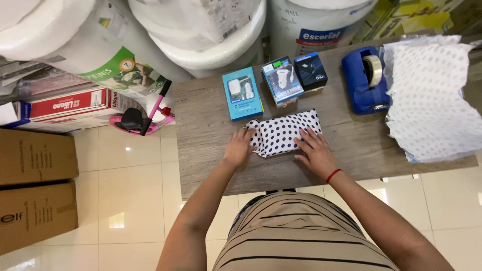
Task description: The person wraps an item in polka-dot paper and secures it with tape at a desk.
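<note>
A small parcel wrapped in white paper with dark polka dots (282,131) lies on the wooden table (211,150). My left hand (239,147) presses against the parcel's left end, fingers on the folded paper. My right hand (315,150), a red band at its wrist, rests flat on the parcel's right lower edge. Neither hand lifts it.
Behind the parcel stand a light blue box (242,93), a blue box (282,80) and a small black box (310,71). A blue tape dispenser (365,80) and a sheet of dotted paper (431,95) lie at the right. Cardboard boxes (35,188) and big white rolls (201,30) surround the table.
</note>
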